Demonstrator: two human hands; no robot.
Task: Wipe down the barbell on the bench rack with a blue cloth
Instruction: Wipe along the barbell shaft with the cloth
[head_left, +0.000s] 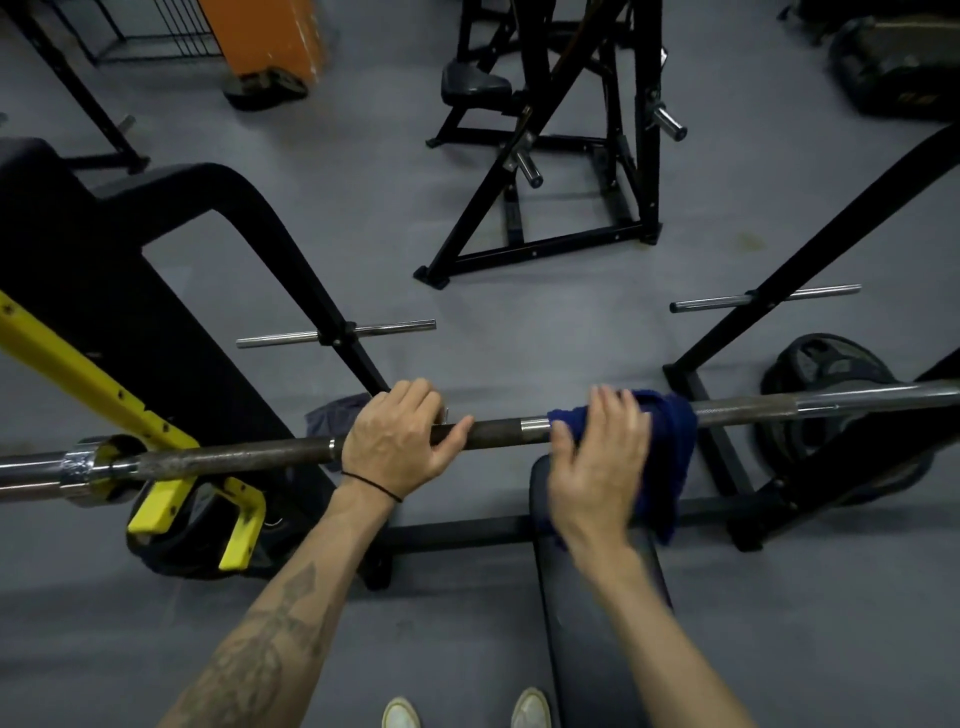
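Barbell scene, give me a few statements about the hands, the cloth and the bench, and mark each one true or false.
1. The left hand grips the bare barbell shaft. True.
2. The blue cloth lies on the floor under the bench. False: it is draped over the barbell, under the right hand.
3. The right hand presses the cloth with fingers mostly straight. True, though the hand is motion-blurred.
4. The barbell lies on the bench pad. False: it sits above the pad, its left end by a yellow rack hook.
5. A weight plate stands behind the bar's right side. True.
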